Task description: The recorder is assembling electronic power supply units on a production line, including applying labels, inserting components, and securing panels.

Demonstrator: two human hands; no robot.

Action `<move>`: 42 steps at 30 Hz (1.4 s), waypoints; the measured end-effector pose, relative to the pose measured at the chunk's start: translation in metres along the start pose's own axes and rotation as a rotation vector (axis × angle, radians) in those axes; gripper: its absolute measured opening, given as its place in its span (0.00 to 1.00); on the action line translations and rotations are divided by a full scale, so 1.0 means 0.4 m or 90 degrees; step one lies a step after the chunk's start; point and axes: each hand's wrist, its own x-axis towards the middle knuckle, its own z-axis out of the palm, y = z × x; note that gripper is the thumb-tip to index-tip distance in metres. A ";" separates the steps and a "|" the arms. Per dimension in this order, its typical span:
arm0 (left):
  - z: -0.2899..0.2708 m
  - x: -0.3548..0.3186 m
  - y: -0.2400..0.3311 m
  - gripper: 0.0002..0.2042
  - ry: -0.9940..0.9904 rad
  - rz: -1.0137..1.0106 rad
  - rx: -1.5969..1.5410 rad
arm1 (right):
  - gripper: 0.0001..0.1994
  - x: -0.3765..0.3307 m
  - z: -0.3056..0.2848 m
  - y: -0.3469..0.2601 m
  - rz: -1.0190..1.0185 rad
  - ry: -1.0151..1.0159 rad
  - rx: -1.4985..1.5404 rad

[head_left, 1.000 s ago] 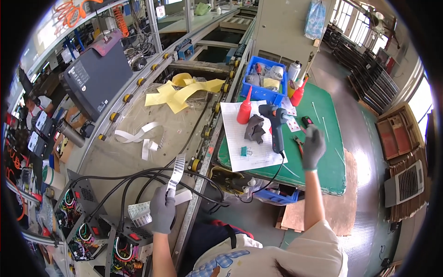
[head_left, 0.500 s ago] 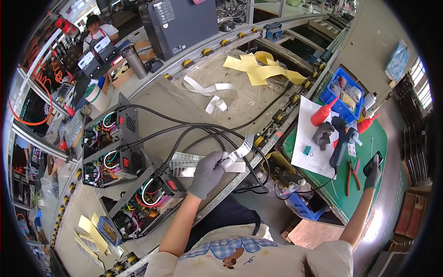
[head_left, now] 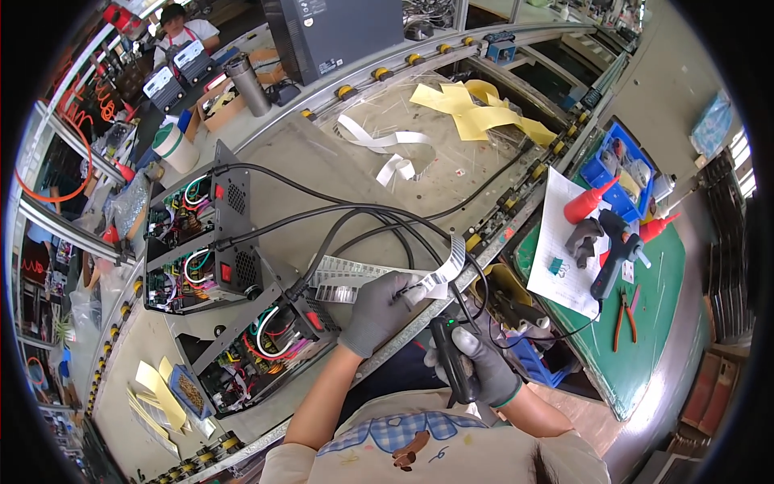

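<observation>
In grey gloves, my left hand (head_left: 379,314) pinches a curling strip of white labels with dark bars (head_left: 448,273) above the workbench's front edge. My right hand (head_left: 482,367) is wrapped round a black handheld barcode scanner (head_left: 454,360) with a small green light, held upright just right of the left hand. Label sheets (head_left: 339,292) lie flat behind my left hand, partly covered by it. Left of it stand open metal power-unit cases (head_left: 282,339) with wires, boards and red switches. Thick black cables (head_left: 363,211) run from them past the label strip.
White tape (head_left: 387,142) and yellow paper strips (head_left: 476,117) lie farther back. On the green side table (head_left: 645,323) are red bottles (head_left: 582,206), a glue gun (head_left: 617,262), orange-handled pliers (head_left: 622,323) and a blue bin (head_left: 601,173). Another person (head_left: 179,40) sits at far left.
My right hand has come in from the green table at the right, carrying the scanner beside my left hand. The left hand keeps its pinch on the label strip. The view has shifted slightly.
</observation>
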 end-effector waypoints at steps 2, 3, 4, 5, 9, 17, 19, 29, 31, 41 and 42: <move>-0.002 -0.001 -0.004 0.09 -0.021 0.015 0.009 | 0.23 0.018 0.013 -0.004 0.069 0.103 0.015; -0.003 -0.001 -0.006 0.09 -0.011 0.014 0.012 | 0.23 0.023 0.016 -0.004 0.056 0.077 0.030; -0.004 -0.002 -0.008 0.09 -0.018 0.012 0.003 | 0.23 0.027 0.019 -0.001 0.055 0.099 0.046; -0.005 -0.002 -0.009 0.09 -0.026 0.010 -0.005 | 0.22 0.030 0.021 0.001 0.062 0.137 0.058; -0.011 -0.004 -0.012 0.09 -0.043 -0.017 0.027 | 0.22 0.039 0.023 0.004 0.047 0.132 0.074; -0.010 -0.002 -0.031 0.09 0.003 0.015 0.004 | 0.21 0.051 0.042 -0.009 0.033 0.165 0.030; -0.011 -0.003 -0.036 0.10 -0.001 0.012 0.011 | 0.22 0.051 0.044 -0.011 0.028 0.158 0.024; -0.017 -0.007 -0.011 0.10 -0.002 0.008 -0.061 | 0.22 0.044 0.032 -0.018 -0.041 0.124 -0.030; -0.023 -0.009 -0.002 0.09 -0.001 0.017 -0.044 | 0.23 0.062 0.018 -0.023 -0.175 0.160 -0.110; -0.022 -0.015 0.008 0.10 0.007 0.016 0.001 | 0.26 0.126 -0.020 -0.055 -0.281 0.199 -0.218; -0.019 -0.013 0.003 0.10 0.006 0.015 0.001 | 0.25 0.123 -0.016 -0.057 -0.319 0.232 -0.235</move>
